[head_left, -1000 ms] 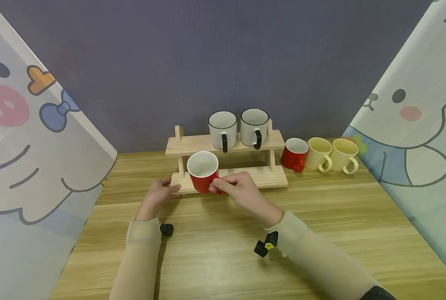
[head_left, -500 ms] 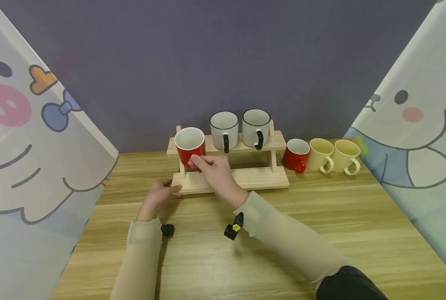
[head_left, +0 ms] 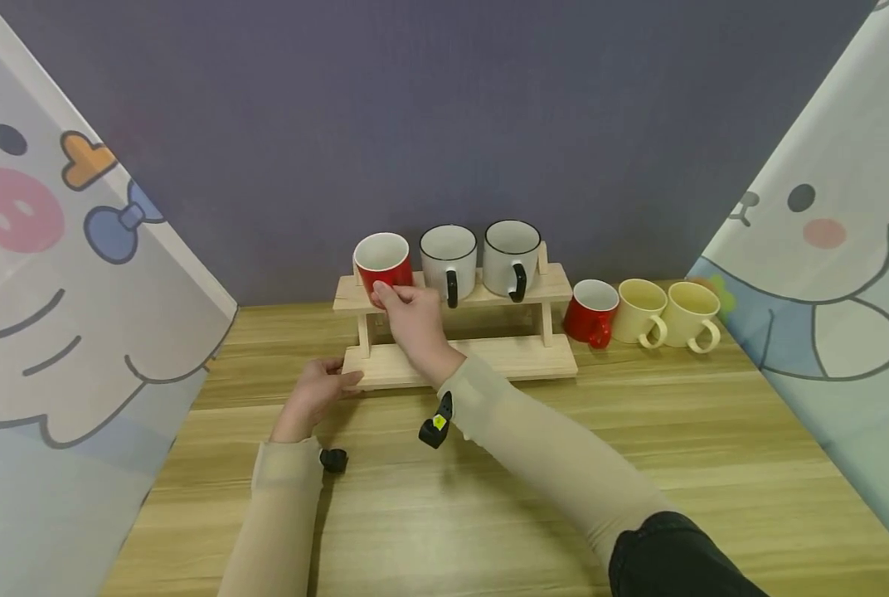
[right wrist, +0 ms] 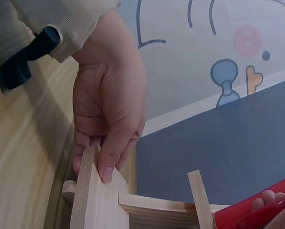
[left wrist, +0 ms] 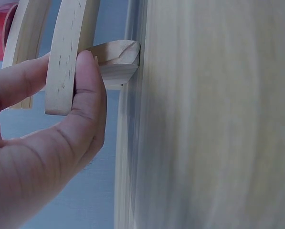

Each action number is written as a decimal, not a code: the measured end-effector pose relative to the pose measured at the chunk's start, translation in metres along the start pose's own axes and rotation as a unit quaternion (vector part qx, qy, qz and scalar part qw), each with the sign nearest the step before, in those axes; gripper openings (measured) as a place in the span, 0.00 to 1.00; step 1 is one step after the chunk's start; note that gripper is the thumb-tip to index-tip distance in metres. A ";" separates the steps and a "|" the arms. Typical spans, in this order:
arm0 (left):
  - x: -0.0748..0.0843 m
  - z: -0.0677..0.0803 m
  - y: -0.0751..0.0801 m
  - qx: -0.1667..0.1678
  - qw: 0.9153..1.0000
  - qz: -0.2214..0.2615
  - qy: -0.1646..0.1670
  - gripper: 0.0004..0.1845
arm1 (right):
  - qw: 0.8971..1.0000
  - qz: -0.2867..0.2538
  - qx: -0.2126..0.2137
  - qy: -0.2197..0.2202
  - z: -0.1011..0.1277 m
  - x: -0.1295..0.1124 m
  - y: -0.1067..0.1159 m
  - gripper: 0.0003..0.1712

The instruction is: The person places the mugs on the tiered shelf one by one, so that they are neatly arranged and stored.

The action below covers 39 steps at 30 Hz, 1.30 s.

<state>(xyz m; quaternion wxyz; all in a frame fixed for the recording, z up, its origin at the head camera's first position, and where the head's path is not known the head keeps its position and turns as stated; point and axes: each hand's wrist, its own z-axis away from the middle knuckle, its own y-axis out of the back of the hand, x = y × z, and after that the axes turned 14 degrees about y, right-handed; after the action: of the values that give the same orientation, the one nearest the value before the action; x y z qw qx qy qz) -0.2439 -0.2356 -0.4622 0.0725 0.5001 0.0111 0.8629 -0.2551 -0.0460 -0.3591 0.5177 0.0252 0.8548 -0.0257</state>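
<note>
My right hand (head_left: 413, 322) holds a red mug (head_left: 385, 265) by its handle at the left end of the rack's upper board, beside two white mugs (head_left: 449, 259) with black rims and handles. Its fingers curl round the red handle in the right wrist view, at the lower right corner. With thumb above and fingers beneath, my left hand (head_left: 316, 393) pinches the left end of the lower board of the wooden rack (head_left: 519, 358). The left wrist view shows this board (left wrist: 66, 62) between thumb and fingers.
Right of the rack, another red mug (head_left: 592, 318) and two yellow mugs (head_left: 638, 315) stand in a row on the wooden table (head_left: 713, 464). A dark wall (head_left: 444, 116) rises close behind the rack, with cartoon panels (head_left: 41, 332) on both sides.
My right hand has carried the red mug up and to the left, from in front of the lower board to the upper board's left end. My left hand keeps its grip on the rack.
</note>
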 end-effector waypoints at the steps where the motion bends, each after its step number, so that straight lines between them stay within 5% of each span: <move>1: 0.000 0.000 0.000 -0.001 1.000 0.002 -0.001 0.33 | 1.000 0.004 0.001 -0.001 -0.001 0.001 0.000 0.14; 39: 0.001 0.001 0.001 -0.004 1.000 -0.008 0.002 0.32 | 0.998 0.056 0.008 -0.037 -0.015 0.002 -0.009 0.18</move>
<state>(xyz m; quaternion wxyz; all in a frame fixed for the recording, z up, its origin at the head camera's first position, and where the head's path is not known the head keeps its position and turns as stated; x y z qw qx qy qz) -0.2433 -0.2364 -0.4604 0.0811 0.4982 0.0122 0.8632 -0.2699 -0.0542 -0.3537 0.5494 0.0761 0.8321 -0.0039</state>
